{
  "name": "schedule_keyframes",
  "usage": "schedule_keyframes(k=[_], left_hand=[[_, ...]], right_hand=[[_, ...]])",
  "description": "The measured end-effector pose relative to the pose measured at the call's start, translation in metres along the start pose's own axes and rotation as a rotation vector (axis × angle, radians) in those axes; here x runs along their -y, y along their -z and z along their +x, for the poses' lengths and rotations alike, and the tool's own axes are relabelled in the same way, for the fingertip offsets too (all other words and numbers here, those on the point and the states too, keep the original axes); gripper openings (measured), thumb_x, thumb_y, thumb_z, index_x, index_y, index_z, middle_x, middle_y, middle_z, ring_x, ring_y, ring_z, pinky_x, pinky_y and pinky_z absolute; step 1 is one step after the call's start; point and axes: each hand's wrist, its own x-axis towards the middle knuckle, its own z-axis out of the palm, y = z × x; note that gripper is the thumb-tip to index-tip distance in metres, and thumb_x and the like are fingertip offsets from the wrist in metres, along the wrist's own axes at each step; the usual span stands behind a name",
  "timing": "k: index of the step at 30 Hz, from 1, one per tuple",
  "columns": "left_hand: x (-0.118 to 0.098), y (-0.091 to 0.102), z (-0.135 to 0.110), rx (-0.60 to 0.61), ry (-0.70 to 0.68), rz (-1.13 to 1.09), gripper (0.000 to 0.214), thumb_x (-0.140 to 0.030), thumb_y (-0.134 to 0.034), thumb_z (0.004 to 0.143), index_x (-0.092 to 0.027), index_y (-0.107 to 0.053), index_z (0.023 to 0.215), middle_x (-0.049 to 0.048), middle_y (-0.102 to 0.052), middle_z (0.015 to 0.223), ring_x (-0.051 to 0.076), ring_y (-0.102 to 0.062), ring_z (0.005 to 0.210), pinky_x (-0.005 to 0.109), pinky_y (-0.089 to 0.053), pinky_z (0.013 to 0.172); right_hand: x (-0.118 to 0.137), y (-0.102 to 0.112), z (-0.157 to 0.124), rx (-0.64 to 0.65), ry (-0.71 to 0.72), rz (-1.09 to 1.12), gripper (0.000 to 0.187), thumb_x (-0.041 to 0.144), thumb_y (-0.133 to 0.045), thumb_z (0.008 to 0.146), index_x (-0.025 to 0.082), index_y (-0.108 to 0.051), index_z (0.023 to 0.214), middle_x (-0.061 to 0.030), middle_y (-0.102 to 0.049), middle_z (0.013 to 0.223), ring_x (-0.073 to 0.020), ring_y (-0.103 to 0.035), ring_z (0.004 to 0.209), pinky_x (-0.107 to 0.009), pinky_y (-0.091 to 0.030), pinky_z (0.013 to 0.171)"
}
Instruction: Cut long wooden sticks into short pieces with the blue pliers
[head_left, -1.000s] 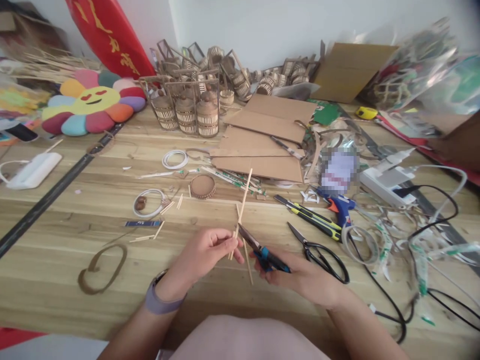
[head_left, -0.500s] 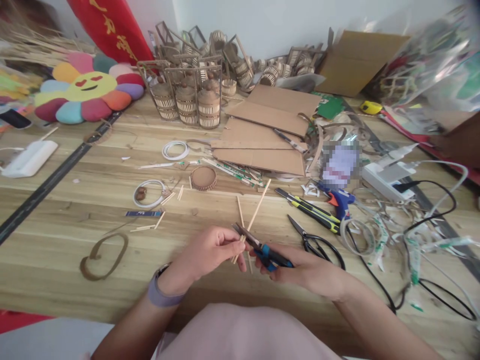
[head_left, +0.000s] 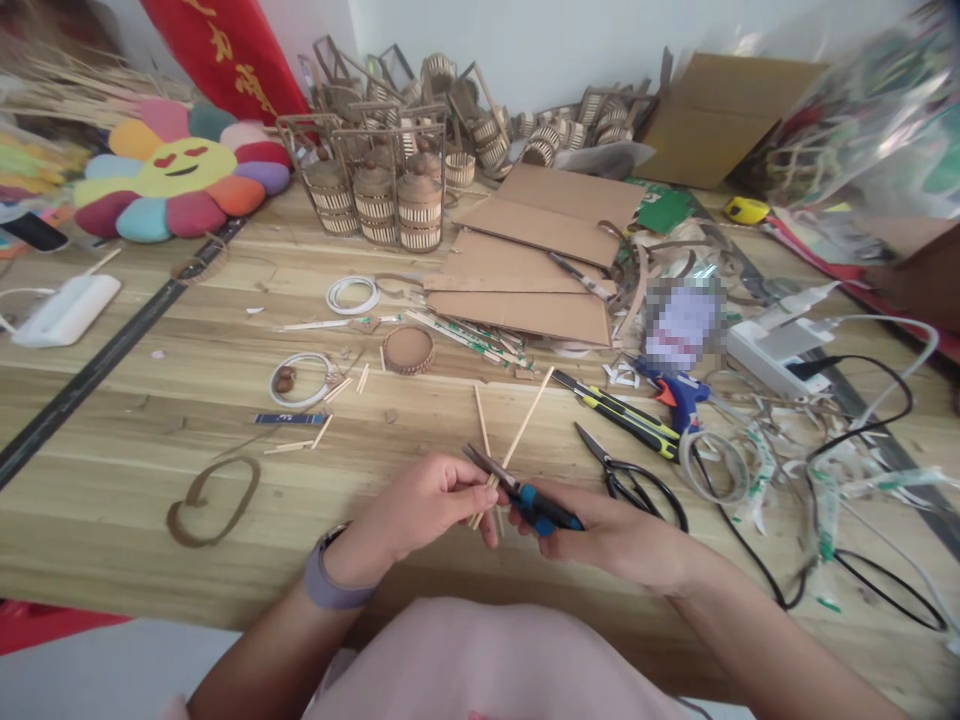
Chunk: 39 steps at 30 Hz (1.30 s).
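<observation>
Left hand (head_left: 431, 505): thumb and fingers pinched on a small bunch of pale sticks (head_left: 480, 512), front of table (head_left: 405, 430), mid-width, just ahead of the torso. Bunch's long axis runs diagonal: near ends poke out below the thumb toward the person, slightly left.
1 long stick (head_left: 529, 417) extends past the cutters, pointing away and right; far tip near the knives (head_left: 637, 430).
Stick 2 (head_left: 481, 420) points away and slightly left, so the 2 make a V. Its near part goes behind the fingers; can't tell if it's gripped or just lying there.
Right hand (head_left: 607, 538): fingers wrapped round the cutters' (head_left: 553, 507) blue-black handles. Blades point away and left, crossing the sticks just above the left thumb. Hands nearly touching.
Nearby: black scissors (head_left: 611, 468) flat on the table beyond the right hand, tips away and left. Glue gun (head_left: 684, 400) past the knives, phone (head_left: 681, 325) behind it. Round woven base (head_left: 409, 350) ahead of the left hand. Short sticks (head_left: 289, 447) and a blue label (head_left: 289, 419) off to the left.
</observation>
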Motion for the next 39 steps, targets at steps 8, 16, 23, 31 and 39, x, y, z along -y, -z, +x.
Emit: schedule_keyframes(k=[8, 16, 23, 31, 39], left_hand=[[-0.002, -0.0038, -0.0001, -0.007, 0.006, 0.001, 0.034, -0.036, -0.051, 0.086, -0.015, -0.068, 0.067, 0.0031, -0.068, 0.062, 0.015, -0.055, 0.067, 0.024, -0.038, 0.065], [-0.0005, -0.0058, -0.0003, -0.015, 0.023, 0.0, 0.03, -0.033, -0.052, 0.085, -0.015, -0.068, 0.067, 0.0014, -0.066, 0.059, 0.013, -0.05, 0.06, 0.023, -0.035, 0.061], [0.0024, -0.0067, -0.0004, -0.011, 0.012, -0.046, 0.03, -0.034, -0.052, 0.085, -0.014, -0.066, 0.069, 0.0026, -0.066, 0.059, 0.013, -0.05, 0.06, 0.025, -0.035, 0.061], [0.0052, -0.0072, 0.0, -0.006, -0.009, -0.046, 0.035, -0.039, -0.052, 0.086, -0.015, -0.064, 0.063, 0.0039, -0.067, 0.062, 0.016, -0.056, 0.068, 0.025, -0.039, 0.068], [0.0038, -0.0083, -0.0001, -0.009, 0.004, 0.026, 0.032, -0.031, -0.049, 0.087, -0.014, -0.064, 0.065, 0.0016, -0.065, 0.062, 0.013, -0.052, 0.062, 0.023, -0.037, 0.064]], right_hand=[[-0.0019, -0.0011, -0.0008, -0.011, 0.01, -0.061, 0.032, 0.017, -0.053, 0.067, 0.019, -0.061, 0.098, -0.0021, -0.058, 0.091, -0.0205, -0.05, 0.087, -0.031, -0.041, 0.075], [0.0012, -0.0032, -0.0018, -0.014, 0.018, -0.107, 0.028, 0.017, -0.051, 0.067, 0.018, -0.059, 0.093, -0.0015, -0.055, 0.086, -0.0194, -0.05, 0.083, -0.029, -0.04, 0.071], [0.0022, -0.0031, -0.0027, 0.019, -0.003, -0.091, 0.031, 0.019, -0.05, 0.066, 0.018, -0.058, 0.095, -0.0023, -0.054, 0.087, -0.0199, -0.049, 0.084, -0.031, -0.04, 0.074], [-0.0006, -0.0018, -0.0038, 0.009, -0.011, -0.113, 0.034, 0.02, -0.05, 0.065, 0.017, -0.058, 0.098, -0.0036, -0.056, 0.09, -0.0215, -0.051, 0.088, -0.033, -0.041, 0.077], [-0.0028, -0.0048, -0.0007, -0.017, 0.014, -0.216, 0.027, 0.017, -0.047, 0.067, 0.017, -0.056, 0.092, -0.0024, -0.055, 0.087, -0.0194, -0.051, 0.083, -0.031, -0.04, 0.075]])
